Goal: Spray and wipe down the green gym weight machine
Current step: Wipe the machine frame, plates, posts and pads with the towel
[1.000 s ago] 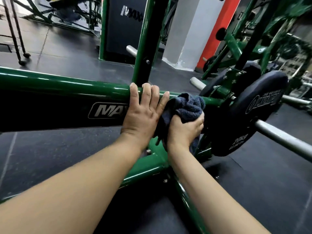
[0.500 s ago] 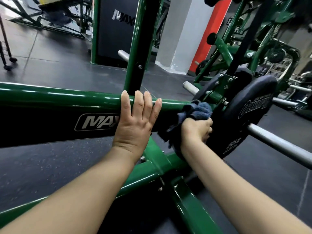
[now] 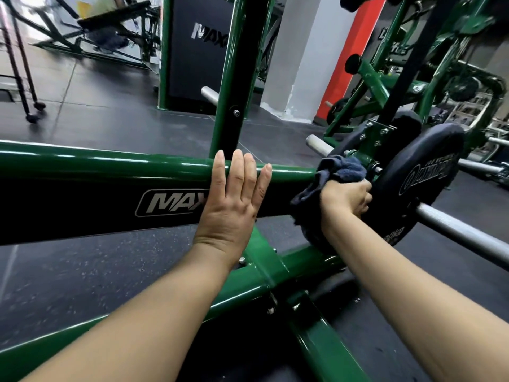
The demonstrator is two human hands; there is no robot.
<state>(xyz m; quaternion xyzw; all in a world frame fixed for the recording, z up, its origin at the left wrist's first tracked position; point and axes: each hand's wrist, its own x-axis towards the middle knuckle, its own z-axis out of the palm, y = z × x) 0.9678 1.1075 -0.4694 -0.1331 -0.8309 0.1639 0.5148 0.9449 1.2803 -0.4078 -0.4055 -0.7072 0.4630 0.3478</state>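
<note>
The green weight machine's horizontal beam point(image 3: 96, 164) crosses the view, with a black "MAX" panel below its top edge. My left hand point(image 3: 234, 199) rests flat against the beam, fingers straight and reaching over its top. My right hand point(image 3: 345, 198) grips a dark blue cloth point(image 3: 337, 172) and presses it on the beam's right end, beside the black weight plate point(image 3: 421, 183). No spray bottle is in view.
A steel sleeve bar point(image 3: 462, 230) sticks out to the right through the plate. A green upright post point(image 3: 234, 73) rises behind the beam. Green base tubes point(image 3: 275, 279) cross below my arms. More green machines point(image 3: 385, 86) and a white-and-red pillar point(image 3: 316, 51) stand behind.
My right hand has slid the cloth rightward along the beam, away from my left hand and up to the weight plate. My left hand has stayed on the beam.
</note>
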